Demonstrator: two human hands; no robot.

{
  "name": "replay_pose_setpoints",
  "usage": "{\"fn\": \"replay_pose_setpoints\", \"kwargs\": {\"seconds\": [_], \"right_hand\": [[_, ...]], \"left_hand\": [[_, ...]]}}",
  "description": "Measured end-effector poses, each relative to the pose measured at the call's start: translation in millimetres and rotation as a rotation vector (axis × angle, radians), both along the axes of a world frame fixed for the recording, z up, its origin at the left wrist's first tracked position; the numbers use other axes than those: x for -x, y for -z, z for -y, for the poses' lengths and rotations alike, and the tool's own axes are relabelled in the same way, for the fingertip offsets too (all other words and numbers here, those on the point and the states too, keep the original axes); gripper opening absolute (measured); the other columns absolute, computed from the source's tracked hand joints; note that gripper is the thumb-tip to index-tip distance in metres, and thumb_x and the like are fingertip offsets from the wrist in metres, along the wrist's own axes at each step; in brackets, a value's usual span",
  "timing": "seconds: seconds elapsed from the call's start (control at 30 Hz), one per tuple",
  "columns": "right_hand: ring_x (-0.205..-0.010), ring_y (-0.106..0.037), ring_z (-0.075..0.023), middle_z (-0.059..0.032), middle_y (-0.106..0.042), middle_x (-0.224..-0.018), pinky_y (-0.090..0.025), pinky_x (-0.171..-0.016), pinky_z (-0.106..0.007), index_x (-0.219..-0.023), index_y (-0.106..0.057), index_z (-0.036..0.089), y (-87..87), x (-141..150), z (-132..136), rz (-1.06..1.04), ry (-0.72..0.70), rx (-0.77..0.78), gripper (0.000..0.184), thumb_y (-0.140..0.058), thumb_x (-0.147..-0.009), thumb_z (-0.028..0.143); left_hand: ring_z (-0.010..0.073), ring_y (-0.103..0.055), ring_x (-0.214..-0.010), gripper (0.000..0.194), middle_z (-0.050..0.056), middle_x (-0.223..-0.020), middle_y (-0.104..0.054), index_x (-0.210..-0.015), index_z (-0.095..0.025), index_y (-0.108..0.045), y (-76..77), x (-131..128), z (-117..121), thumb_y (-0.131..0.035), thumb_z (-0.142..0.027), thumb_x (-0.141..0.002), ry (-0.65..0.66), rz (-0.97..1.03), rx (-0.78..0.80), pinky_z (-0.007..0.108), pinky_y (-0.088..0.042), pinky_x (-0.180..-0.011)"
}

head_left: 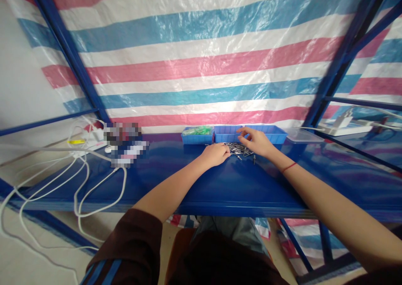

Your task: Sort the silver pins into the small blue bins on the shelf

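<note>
A heap of thin silvery metal pieces [238, 148], like pop rivets or long pins, lies on the blue shelf top. My left hand [216, 154] rests at the left side of the heap, its fingers curled inward; what they hold, if anything, is hidden. Over the right part of the heap hovers my right hand [255, 141], with thumb and forefinger apart and no object visible between them. Just behind it are a blue bin [228, 134] in the middle and another blue bin [276, 135] to the right. A couple of loose pieces lie in front of the heap.
To the left, a blue bin [197, 139] contains green and clear plastic bags. A clear plastic lid [304, 135] lies at right, near a white power strip [351, 128]. White cables [78, 193] hang over the left front edge. Blue posts and striped sheeting [201, 67] stand behind.
</note>
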State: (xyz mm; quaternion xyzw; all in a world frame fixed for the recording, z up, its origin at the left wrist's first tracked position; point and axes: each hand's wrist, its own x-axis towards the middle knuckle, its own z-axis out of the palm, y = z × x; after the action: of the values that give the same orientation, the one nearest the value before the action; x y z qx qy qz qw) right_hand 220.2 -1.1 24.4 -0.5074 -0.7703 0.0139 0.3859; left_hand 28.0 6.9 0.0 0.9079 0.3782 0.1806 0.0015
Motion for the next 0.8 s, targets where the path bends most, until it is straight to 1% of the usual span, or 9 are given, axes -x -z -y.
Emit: {"fn": "replay_pose_setpoints", "kwargs": {"seconds": [0.13,0.23,0.33,0.43,0.53,0.67,0.8], "right_hand": [[-0.055,-0.055,-0.0137,-0.0040,-0.066,-0.077,-0.043,-0.061,-0.028,-0.102,-0.062,0.016,3.4,0.9,-1.7,0.027,-0.040,0.047,0.030,-0.050,-0.077,0.027],[-0.057,-0.056,-0.0136,-0.0035,-0.066,-0.078,-0.043,-0.062,-0.027,-0.100,-0.063,0.015,7.6,1.2,-3.8,0.064,-0.083,0.067,0.029,-0.051,-0.077,0.026],[-0.058,-0.056,-0.0135,-0.0038,-0.067,-0.078,-0.043,-0.061,-0.027,-0.100,-0.064,0.015,10.0,2.2,-4.6,0.059,-0.121,0.093,0.029,-0.053,-0.077,0.030],[-0.063,-0.058,-0.0143,-0.0050,-0.069,-0.083,-0.045,-0.062,-0.027,-0.095,-0.067,0.015,10.0,4.1,-4.4,-0.025,-0.203,0.129,0.031,-0.053,-0.079,0.038],[-0.066,-0.058,-0.0149,-0.0059,-0.069,-0.084,-0.046,-0.062,-0.027,-0.088,-0.069,0.015,8.7,6.3,-3.6,-0.130,-0.274,0.166,0.033,-0.054,-0.079,0.044],[-0.057,-0.055,-0.0129,-0.0058,-0.067,-0.076,-0.045,-0.055,-0.026,-0.085,-0.068,0.014,7.1,8.5,-2.1,-0.247,-0.282,0.225,0.034,-0.059,-0.076,0.045],[-0.053,-0.053,-0.0114,-0.0049,-0.065,-0.074,-0.044,-0.052,-0.026,-0.083,-0.064,0.014,8.1,9.1,-2.8,-0.284,-0.295,0.257,0.033,-0.060,-0.074,0.045]], "left_hand": [[0.0183,-0.061,-0.083,0.019,0.005,-0.094,-0.063,-0.085,-0.021,-0.065,1.0,-1.0,0.3,-0.047,-0.028,-0.084,-0.004,0.071,0.011,0.028,-0.047,-0.074],[0.0182,-0.060,-0.081,0.015,0.004,-0.087,-0.063,-0.083,-0.020,-0.063,1.7,-2.3,-2.2,-0.049,-0.026,-0.083,-0.025,0.134,0.011,0.029,-0.046,-0.074],[0.0167,-0.059,-0.079,0.013,0.004,-0.085,-0.064,-0.085,-0.019,-0.062,2.1,-4.3,-4.8,-0.050,-0.025,-0.083,-0.037,0.257,0.029,0.028,-0.046,-0.074],[0.0142,-0.060,-0.077,0.014,0.003,-0.085,-0.065,-0.087,-0.018,-0.061,1.1,-6.6,-4.3,-0.049,-0.025,-0.084,-0.021,0.379,0.098,0.025,-0.046,-0.074],[0.0135,-0.061,-0.077,0.016,0.002,-0.085,-0.067,-0.090,-0.017,-0.060,-0.4,-8.7,-1.8,-0.048,-0.026,-0.085,-0.023,0.480,0.181,0.024,-0.046,-0.074],[0.0131,-0.063,-0.080,0.014,0.002,-0.086,-0.069,-0.090,-0.017,-0.061,-0.4,-11.0,-1.9,-0.050,-0.023,-0.084,-0.051,0.648,0.270,0.023,-0.047,-0.076],[0.0148,-0.065,-0.080,0.012,0.005,-0.087,-0.070,-0.088,-0.015,-0.063,1.5,-12.4,-7.0,-0.056,-0.021,-0.080,-0.060,0.792,0.276,0.025,-0.048,-0.078]]}}
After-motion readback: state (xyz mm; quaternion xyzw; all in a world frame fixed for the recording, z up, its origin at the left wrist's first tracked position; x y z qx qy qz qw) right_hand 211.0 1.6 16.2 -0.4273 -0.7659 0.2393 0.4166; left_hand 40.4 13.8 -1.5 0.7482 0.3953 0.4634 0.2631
